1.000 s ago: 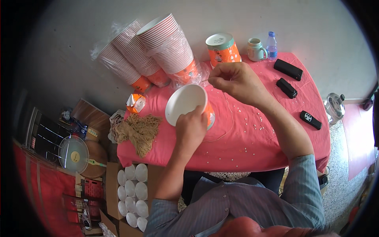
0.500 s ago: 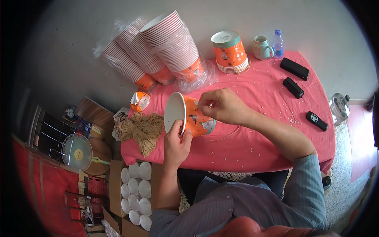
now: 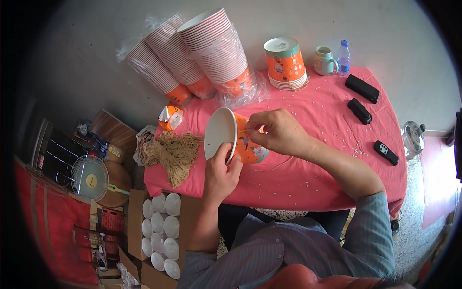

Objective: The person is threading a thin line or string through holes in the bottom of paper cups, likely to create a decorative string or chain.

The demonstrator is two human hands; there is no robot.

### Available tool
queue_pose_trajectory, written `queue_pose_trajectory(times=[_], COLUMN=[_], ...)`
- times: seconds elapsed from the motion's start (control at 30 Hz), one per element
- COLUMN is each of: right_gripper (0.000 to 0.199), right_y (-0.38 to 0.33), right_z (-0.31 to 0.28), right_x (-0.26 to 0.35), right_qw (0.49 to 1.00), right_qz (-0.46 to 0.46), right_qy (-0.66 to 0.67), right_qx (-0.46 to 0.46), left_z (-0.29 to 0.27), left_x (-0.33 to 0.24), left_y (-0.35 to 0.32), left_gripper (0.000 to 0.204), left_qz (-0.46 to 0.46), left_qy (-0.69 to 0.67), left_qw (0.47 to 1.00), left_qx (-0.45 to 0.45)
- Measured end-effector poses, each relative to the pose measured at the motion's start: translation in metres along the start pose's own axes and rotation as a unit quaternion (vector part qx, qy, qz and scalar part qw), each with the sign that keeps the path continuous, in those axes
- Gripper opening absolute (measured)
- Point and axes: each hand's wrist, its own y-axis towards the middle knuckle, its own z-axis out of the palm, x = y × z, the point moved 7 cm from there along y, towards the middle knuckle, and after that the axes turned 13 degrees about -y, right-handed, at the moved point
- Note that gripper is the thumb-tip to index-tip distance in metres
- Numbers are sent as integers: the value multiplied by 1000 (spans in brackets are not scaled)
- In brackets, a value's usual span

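An orange paper bucket (image 3: 248, 153) with a white inside is tipped on its side, its mouth facing left. My left hand (image 3: 224, 174) grips it by the rim, thumb outside and fingers inside. At the bucket's upper side, my right hand (image 3: 278, 132) is closed in a pinch against the printed wall. A thin light bit shows at its fingertips, too small to make out. Below the bucket a thin pale cord (image 3: 274, 166) trails across the pink cloth. To the left lies a bundle of tan cords (image 3: 175, 156).
Tall stacks of paper buckets (image 3: 204, 48) in clear plastic stand at the back left. Behind are an upturned bucket stack (image 3: 285, 65), a mug (image 3: 325, 62) and a bottle (image 3: 343, 60). Black devices (image 3: 362, 88) lie at right. A carton of white cups (image 3: 158, 222) sits lower left.
The bucket and both hands appear slightly further right, while the whole view has shifted a little. My right fingers still pinch at the bucket's side, and the left grip is unchanged.
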Motion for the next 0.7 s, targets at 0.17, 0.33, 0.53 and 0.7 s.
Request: queue_pose_trajectory(times=[0.17,0.33,0.53,0.7], right_gripper=[11,11,11,11], right_y=[0,0,1,2], right_z=[-1,0,0,0], right_x=[0,1,-3,-3], right_qw=[1000,1000,1000,999], right_qz=[3,-7,5,-2], right_qy=[-3,-18,-6,-33], right_qx=[-4,-4,-8,-1], left_z=[2,4,8,10], left_x=[-2,-5,-13,-18], left_y=[0,2,5,9], left_gripper=[10,10,10,11], left_qz=[23,19,19,21], left_qy=[-11,3,19,48], left_qw=[1000,1000,999,998], left_qx=[1,8,19,38])
